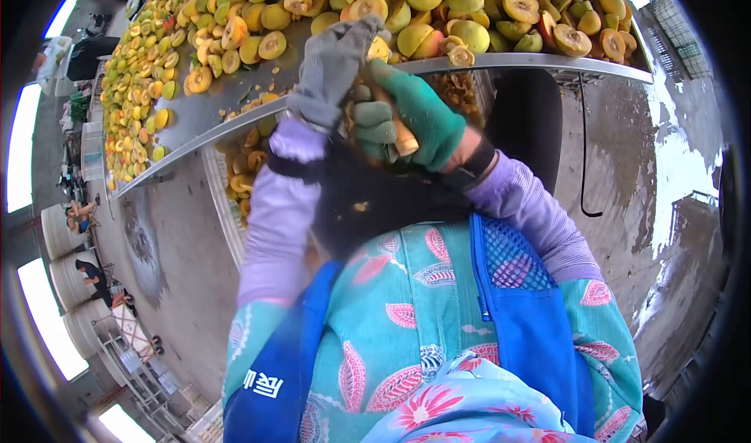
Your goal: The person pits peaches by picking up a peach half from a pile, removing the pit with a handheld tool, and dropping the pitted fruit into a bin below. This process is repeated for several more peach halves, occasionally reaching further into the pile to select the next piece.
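My left hand [330,69], in a grey glove, is closed at the front edge of the metal table, its fingers around a yellow piece of stone fruit [379,50]. My right hand [422,113], in a green glove, presses close against it and is wrapped round a tool with a wooden handle [406,141]. The handle's end sticks out below the fingers. The tool's working end is hidden between the hands, so I cannot make out its kind.
Yellow-green fruit, many halved [520,7], heap over the metal table [227,122]. Under its edge, a crate [223,204] holds brownish fruit pieces. A thin metal rod [583,146] hangs down at right. People [95,280] and large pale tubs [66,275] are far left.
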